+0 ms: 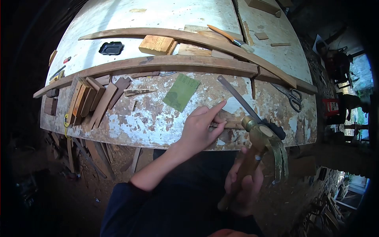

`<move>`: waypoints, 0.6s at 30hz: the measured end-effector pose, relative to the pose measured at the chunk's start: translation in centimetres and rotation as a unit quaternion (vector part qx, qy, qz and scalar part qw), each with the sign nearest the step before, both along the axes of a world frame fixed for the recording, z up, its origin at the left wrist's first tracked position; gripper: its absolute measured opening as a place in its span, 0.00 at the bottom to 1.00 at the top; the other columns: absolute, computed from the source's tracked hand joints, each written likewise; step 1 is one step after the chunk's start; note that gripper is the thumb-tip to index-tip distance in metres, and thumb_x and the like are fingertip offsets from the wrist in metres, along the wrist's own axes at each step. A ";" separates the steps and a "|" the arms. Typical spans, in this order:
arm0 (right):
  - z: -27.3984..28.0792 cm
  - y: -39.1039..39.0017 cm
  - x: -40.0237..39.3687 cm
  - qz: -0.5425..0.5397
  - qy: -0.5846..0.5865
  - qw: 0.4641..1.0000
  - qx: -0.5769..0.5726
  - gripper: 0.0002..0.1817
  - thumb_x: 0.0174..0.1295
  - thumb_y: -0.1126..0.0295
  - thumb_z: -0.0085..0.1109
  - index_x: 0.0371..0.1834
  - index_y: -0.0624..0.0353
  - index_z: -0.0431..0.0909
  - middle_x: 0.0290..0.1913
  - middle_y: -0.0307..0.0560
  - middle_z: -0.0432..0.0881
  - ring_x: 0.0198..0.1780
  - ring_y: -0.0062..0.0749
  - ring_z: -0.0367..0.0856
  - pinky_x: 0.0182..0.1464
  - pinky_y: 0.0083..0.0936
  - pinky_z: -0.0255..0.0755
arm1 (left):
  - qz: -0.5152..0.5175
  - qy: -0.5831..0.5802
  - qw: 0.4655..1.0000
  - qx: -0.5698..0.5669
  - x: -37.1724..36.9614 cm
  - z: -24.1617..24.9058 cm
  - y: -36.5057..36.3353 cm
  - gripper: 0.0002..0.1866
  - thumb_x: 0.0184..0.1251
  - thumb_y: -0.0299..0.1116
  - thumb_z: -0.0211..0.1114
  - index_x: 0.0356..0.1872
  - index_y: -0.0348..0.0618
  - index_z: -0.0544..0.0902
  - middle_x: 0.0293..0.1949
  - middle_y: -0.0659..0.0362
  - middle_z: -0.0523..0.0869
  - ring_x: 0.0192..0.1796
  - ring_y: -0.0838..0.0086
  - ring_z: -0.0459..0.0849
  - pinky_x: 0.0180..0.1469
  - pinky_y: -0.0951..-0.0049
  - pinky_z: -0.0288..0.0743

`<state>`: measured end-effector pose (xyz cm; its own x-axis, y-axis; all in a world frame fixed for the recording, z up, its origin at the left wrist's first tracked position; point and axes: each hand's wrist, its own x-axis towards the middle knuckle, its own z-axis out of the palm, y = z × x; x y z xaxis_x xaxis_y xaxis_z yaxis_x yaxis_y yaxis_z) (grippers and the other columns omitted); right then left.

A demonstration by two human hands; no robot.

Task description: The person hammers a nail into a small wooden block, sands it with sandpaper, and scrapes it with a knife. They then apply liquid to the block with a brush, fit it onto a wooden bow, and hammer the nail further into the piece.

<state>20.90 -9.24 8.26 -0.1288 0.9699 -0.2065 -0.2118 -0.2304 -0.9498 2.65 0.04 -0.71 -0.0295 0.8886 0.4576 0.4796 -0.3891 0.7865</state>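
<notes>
My right hand (254,182) is wrapped round the wooden handle of a claw hammer (249,168). The hammer is raised close to the camera at the bench's front edge, its round striking face toward the left and its claw hanging on the right. On the worn bench, my left hand (200,124) grips a small piece of wood (233,123) with the thumb and curled fingers, while the index finger points out. The hammer head hides the right end of that wood. Just behind lies a long flat metal tool (239,98) with a dark handle (275,128), apart from both hands.
A green sheet of sandpaper (181,93) lies beyond my left hand. Scissors (294,98) are at the right. Long curved wooden strips (158,63) cross the bench (150,134). Wood offcuts (83,96) stand at the left; a brush (233,37), wood block (156,44) and black tray (111,48) lie farther back.
</notes>
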 end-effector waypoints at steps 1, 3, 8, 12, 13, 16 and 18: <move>-0.4 0.2 -0.1 -0.007 -0.003 1.000 0.015 0.50 0.77 0.35 0.63 0.82 0.71 0.65 0.29 0.40 0.73 0.15 0.18 0.67 0.16 0.19 0.60 | -0.004 -0.001 1.000 0.000 -0.1 0.0 0.1 0.40 0.59 0.21 0.82 0.76 0.45 0.83 0.35 0.59 0.92 0.38 0.65 0.89 0.45 0.66 0.84; -0.1 1.7 0.5 0.036 -0.004 0.998 -0.058 0.48 0.78 0.38 0.62 0.83 0.71 0.64 0.29 0.41 0.74 0.17 0.19 0.69 0.19 0.18 0.63 | -0.010 -0.003 1.000 0.001 -0.1 0.0 0.0 0.41 0.59 0.21 0.82 0.77 0.46 0.82 0.35 0.59 0.92 0.38 0.65 0.89 0.46 0.66 0.84; -0.7 1.6 1.4 0.000 0.023 0.999 0.040 0.52 0.76 0.38 0.64 0.86 0.72 0.60 0.32 0.44 0.79 0.21 0.21 0.74 0.22 0.18 0.67 | 0.005 0.032 0.999 0.023 0.2 0.6 0.0 0.28 0.60 0.22 0.82 0.64 0.44 0.91 0.38 0.58 0.93 0.41 0.63 0.90 0.48 0.64 0.85; -3.3 5.5 2.2 -0.043 0.011 0.988 0.145 0.46 0.82 0.46 0.60 0.85 0.74 0.58 0.38 0.50 0.84 0.19 0.20 0.74 0.21 0.17 0.66 | -0.011 0.063 0.997 0.051 0.1 1.0 0.4 0.14 0.62 0.22 0.80 0.50 0.43 0.95 0.42 0.57 0.94 0.46 0.61 0.91 0.51 0.63 0.85; -3.9 7.0 2.6 -0.047 -0.006 0.988 0.150 0.43 0.83 0.48 0.59 0.85 0.74 0.59 0.39 0.51 0.85 0.19 0.20 0.74 0.20 0.17 0.65 | -0.010 0.066 0.997 0.050 0.1 1.0 0.4 0.13 0.63 0.22 0.79 0.49 0.43 0.94 0.43 0.58 0.94 0.47 0.62 0.91 0.52 0.64 0.85; -5.5 9.9 2.8 -0.044 -0.026 0.993 0.106 0.32 0.88 0.61 0.53 0.85 0.71 0.60 0.43 0.50 0.86 0.18 0.17 0.73 0.19 0.17 0.66 | 0.000 0.068 0.996 0.051 0.3 1.0 0.6 0.09 0.64 0.21 0.78 0.43 0.42 0.92 0.43 0.57 0.94 0.47 0.61 0.91 0.52 0.64 0.84; -6.3 11.0 2.7 -0.037 -0.040 0.996 0.074 0.29 0.89 0.66 0.50 0.86 0.68 0.61 0.44 0.49 0.87 0.18 0.17 0.74 0.17 0.17 0.67 | 0.006 0.068 0.997 0.047 0.3 1.1 0.6 0.09 0.63 0.21 0.78 0.43 0.42 0.91 0.43 0.57 0.94 0.47 0.61 0.91 0.51 0.63 0.84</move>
<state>23.61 1.77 1.94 -0.0449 0.9968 -0.0668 -0.1457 -0.0727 -0.9867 2.98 0.65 0.38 0.0290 0.8419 0.5389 0.5840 -0.4518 0.6744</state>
